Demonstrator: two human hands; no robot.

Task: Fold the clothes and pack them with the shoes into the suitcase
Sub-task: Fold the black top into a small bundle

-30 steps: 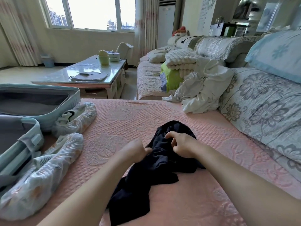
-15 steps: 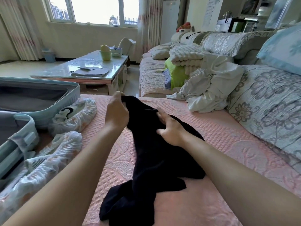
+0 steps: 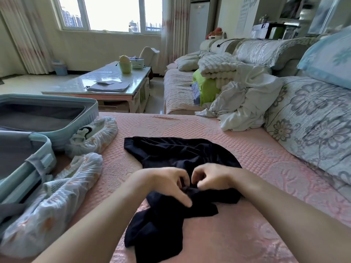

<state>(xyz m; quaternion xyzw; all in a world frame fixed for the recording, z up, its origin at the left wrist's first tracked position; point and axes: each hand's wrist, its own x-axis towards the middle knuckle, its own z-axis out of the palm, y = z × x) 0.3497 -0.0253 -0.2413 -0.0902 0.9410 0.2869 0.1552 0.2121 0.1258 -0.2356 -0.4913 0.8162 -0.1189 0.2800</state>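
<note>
The black garment (image 3: 171, 150) is pinched at its middle in the grip of the left hand (image 3: 167, 179) and the right hand (image 3: 213, 177).

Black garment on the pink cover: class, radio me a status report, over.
Left hand and right hand both pinch crumpled black cloth garment at its middle. Not yet folded. Two plastic-bagged shoes lie between it and open light-blue suitcase.
</note>
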